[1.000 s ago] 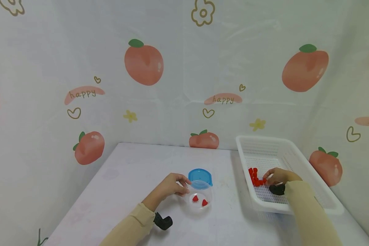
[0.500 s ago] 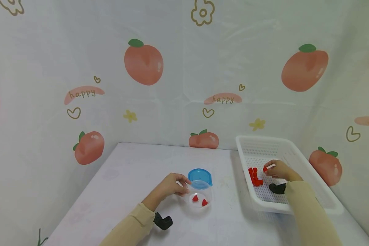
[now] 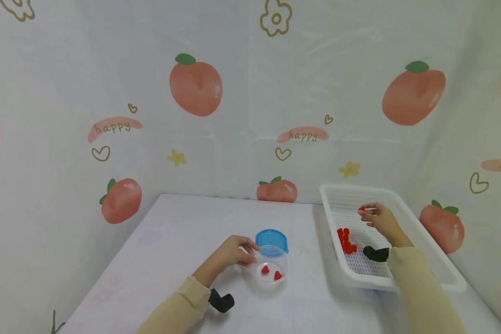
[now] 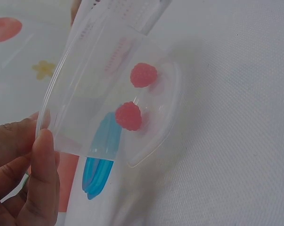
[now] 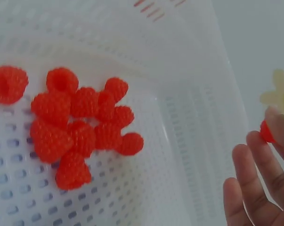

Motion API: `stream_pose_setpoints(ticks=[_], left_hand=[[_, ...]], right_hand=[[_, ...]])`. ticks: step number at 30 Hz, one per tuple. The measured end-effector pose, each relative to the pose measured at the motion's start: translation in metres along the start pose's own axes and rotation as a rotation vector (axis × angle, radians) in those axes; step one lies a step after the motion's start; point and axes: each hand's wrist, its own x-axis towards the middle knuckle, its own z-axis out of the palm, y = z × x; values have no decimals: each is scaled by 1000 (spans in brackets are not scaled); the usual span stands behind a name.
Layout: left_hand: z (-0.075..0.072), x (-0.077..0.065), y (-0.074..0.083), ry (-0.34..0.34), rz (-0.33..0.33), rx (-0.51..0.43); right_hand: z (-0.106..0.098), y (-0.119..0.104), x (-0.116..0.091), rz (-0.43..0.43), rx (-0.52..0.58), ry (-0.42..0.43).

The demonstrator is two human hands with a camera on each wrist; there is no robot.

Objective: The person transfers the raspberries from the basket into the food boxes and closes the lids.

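Observation:
My left hand pinches the rim of a clear plastic tub between thumb and fingers. Two raspberries lie inside on its bottom. Above the white basket, my right hand is raised, pinching one raspberry between thumb and fingertip; its other fingers are spread loosely. Most of that raspberry is hidden by the thumb. Several more raspberries lie clustered on the basket's slotted floor, toward its left side in the head view.
A blue lid lies on the white table just behind the tub. Black wrist-camera mounts show below the left wrist and by the right wrist. A fruit-printed curtain hangs behind the table.
My right hand has picked a raspberry from the cluster and lifted it up toward the basket's far side. The left hand and the tub have stayed in place.

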Motion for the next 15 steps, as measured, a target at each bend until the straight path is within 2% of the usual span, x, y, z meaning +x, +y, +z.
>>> stream_pose_setpoints(ticks=[4, 10, 15], left_hand=[[0, 0, 0, -3, 6, -3], [-1, 0, 0, -4, 4, -4], [0, -1, 1, 0, -1, -3]], right_hand=[[3, -6, 0, -11, 43, 55], [10, -22, -2, -50, 178, 140], [17, -37, -5, -107, 301, 153]])
